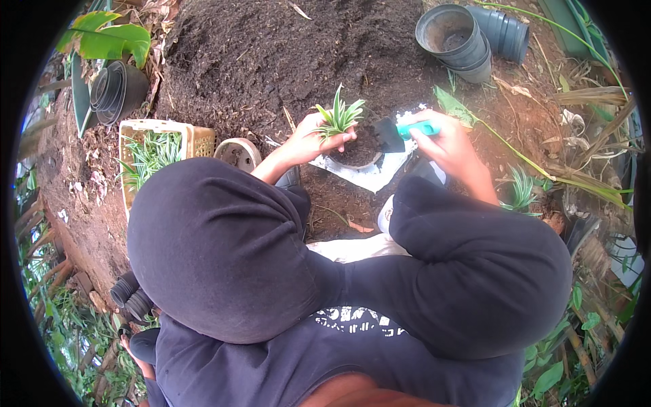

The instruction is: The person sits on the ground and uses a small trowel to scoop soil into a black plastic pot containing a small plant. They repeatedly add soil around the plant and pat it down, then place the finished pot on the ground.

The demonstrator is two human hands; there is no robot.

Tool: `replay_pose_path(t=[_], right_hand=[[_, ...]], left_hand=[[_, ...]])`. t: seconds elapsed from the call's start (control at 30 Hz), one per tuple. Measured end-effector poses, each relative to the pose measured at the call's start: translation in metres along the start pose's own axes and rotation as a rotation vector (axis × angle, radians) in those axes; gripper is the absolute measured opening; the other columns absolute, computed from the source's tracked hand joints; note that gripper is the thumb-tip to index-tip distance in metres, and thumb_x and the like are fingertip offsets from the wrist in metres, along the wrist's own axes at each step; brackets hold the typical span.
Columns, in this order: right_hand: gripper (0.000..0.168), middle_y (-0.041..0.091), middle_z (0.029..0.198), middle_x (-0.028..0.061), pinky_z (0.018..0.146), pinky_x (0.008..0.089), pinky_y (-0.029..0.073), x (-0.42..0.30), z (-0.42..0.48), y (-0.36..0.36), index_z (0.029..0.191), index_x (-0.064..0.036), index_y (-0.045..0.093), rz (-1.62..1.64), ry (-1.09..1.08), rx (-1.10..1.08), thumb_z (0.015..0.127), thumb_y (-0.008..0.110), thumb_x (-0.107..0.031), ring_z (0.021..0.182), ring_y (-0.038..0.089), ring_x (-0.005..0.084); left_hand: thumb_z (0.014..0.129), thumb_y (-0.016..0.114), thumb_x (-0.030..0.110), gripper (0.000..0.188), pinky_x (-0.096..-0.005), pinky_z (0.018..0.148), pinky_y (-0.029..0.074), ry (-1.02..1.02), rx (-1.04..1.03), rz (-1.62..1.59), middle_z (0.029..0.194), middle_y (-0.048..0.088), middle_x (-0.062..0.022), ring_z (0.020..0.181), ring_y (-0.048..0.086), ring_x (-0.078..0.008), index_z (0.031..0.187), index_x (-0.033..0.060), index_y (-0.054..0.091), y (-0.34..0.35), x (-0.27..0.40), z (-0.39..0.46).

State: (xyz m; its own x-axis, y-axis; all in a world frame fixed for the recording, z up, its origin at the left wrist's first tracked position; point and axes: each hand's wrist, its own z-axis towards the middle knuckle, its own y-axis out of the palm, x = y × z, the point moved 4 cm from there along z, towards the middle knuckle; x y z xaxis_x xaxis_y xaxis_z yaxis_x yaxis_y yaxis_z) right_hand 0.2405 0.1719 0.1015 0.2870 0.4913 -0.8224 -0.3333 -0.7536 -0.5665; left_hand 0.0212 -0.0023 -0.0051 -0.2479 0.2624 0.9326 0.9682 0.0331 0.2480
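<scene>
My left hand (316, 136) holds a small variegated spider plant (340, 116) upright, its leaves fanning above the fingers. The roots are hidden behind the hand. In my right hand (443, 145) is the teal handle of a hand trowel (390, 135), its dark blade tilted over soil. Below the blade and beside the plant lies a round pot (362, 165) filled with dark soil, only part of its rim showing. The pot rests on a white sheet (374, 181) with torn-looking, soil-strewn edges.
A heap of dark soil (295, 56) rises ahead. A yellow plastic basket (201, 142) of spider plants and a round pale pot (238, 153) stand left. Stacked black plastic pots (454, 43) sit at the upper right, more (119, 91) at the upper left. Another spider plant (522, 188) lies right.
</scene>
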Motion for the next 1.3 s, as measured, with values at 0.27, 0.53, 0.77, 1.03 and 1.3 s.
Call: replay_pose_path(t=[0.27,0.53,0.77,1.03,1.3], right_hand=[[0.019,0.071,0.089,0.0107,0.071,0.0341,0.055,-0.002,0.002,-0.003,0.108,-0.002,0.071,0.013,-0.011,0.025,0.095,0.072,-0.014,0.076,0.071,0.0210],[0.023,0.071,0.095,0.0107,0.072,0.0338,0.056,-0.013,0.012,0.001,0.115,-0.003,0.070,-0.103,-0.162,-0.034,0.094,0.074,-0.010,0.080,0.071,0.0205],[0.023,0.072,0.103,0.0099,0.073,0.0326,0.057,-0.022,0.010,-0.013,0.117,-0.002,0.069,0.015,-0.121,0.006,0.095,0.075,-0.007,0.087,0.072,0.0193],[0.028,0.075,0.106,0.0084,0.070,0.0297,0.058,-0.025,0.024,-0.007,0.123,-0.001,0.068,0.069,-0.226,0.062,0.096,0.072,-0.003,0.084,0.073,0.0161],[0.030,0.074,0.106,0.0094,0.072,0.0304,0.058,-0.025,0.037,0.008,0.126,-0.003,0.067,0.151,-0.135,-0.035,0.097,0.068,0.000,0.080,0.071,0.0143]], left_hand=[[0.102,0.072,0.014,0.031,-0.0255,0.076,0.058,-0.023,0.009,-0.030,0.109,0.075,-0.0046,0.087,0.070,-0.0103,0.129,0.0011,0.065,-0.003,-0.005,-0.001],[0.102,0.074,0.016,0.035,-0.0303,0.086,0.061,0.064,-0.005,-0.113,0.114,0.074,-0.0091,0.096,0.072,-0.0147,0.130,-0.0015,0.064,-0.006,-0.016,-0.004],[0.102,0.071,0.013,0.029,-0.0297,0.084,0.059,0.050,0.030,-0.121,0.111,0.072,-0.0081,0.091,0.069,-0.0142,0.127,-0.0010,0.065,-0.002,-0.014,-0.007],[0.101,0.071,0.009,0.028,-0.0301,0.085,0.059,0.041,0.033,-0.150,0.112,0.073,-0.0095,0.091,0.070,-0.0145,0.126,-0.0009,0.065,-0.010,-0.021,-0.008],[0.101,0.072,0.010,0.030,-0.0305,0.085,0.059,0.030,0.037,-0.117,0.112,0.074,-0.0099,0.092,0.070,-0.0150,0.128,-0.0008,0.065,-0.008,-0.019,-0.008]])
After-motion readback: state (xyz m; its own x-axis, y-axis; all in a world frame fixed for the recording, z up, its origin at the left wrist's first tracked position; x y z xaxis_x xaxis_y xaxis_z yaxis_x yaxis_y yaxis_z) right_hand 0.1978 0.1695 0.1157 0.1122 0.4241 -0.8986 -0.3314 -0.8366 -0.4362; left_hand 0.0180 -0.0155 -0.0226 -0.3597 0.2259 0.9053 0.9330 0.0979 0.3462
